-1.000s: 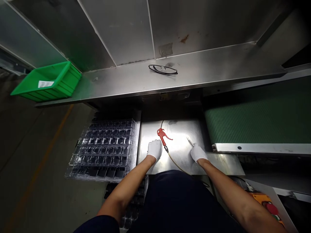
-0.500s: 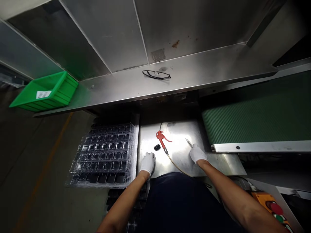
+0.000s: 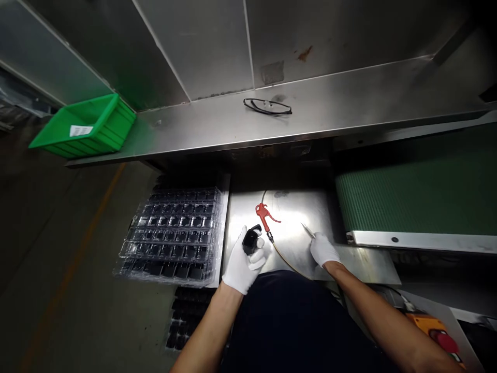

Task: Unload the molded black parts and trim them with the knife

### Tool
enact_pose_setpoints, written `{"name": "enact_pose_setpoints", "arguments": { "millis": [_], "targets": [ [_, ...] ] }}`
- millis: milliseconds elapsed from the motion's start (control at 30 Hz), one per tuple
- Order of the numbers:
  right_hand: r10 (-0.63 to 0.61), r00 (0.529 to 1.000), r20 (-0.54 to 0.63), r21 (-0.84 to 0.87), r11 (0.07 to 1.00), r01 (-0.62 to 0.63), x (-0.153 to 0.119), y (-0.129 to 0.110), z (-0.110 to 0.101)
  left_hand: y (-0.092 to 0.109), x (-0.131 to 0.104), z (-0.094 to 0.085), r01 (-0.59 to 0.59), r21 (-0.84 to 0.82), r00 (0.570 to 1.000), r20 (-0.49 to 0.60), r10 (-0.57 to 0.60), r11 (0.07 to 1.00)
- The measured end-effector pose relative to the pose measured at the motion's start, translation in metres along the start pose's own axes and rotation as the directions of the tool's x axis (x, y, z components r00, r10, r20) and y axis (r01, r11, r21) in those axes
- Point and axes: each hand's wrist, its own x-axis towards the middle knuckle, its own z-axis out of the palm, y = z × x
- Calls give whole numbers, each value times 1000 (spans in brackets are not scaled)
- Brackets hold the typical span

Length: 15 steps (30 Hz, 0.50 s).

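Small black part (image 3: 251,240) sits pinched in the fingers of the gloved left hand (image 3: 244,261), lifted just off the steel worktop (image 3: 287,207) at about 7 o'clock from the red air gun (image 3: 264,215), whose hose runs back toward the body. Closed around thin tweezers (image 3: 306,229), the gloved right hand (image 3: 323,249) rests on the worktop at 4 o'clock from the air gun, tips pointing toward 11 o'clock. Clear trays (image 3: 174,233) of dark parts lie at 9 o'clock; glasses (image 3: 267,106) and a green bin (image 3: 87,127) sit on the shelf (image 3: 349,103) at 12 and 10 o'clock.
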Motion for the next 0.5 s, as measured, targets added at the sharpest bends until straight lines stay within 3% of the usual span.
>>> {"name": "enact_pose_setpoints", "arguments": {
  "millis": [100, 200, 300, 500],
  "targets": [
    [3, 1000, -3, 4, 1000, -3, 3, 1, 3, 23, -28, 21, 38, -251, 995, 99, -14, 967],
    [-7, 1000, -12, 2, 1000, 7, 7, 2, 6, 32, -45, 33, 119, -425, 980, 198, -37, 898],
    [-15, 1000, -20, 1, 1000, 15, 7, 4, 7, 32, -54, 38, 135, -486, 975, 221, -28, 863],
    [-31, 999, -29, 23, 999, 31, 5, 4, 7, 31, -64, 48, 45, -429, 983, 182, 37, 902]
  ]
}}
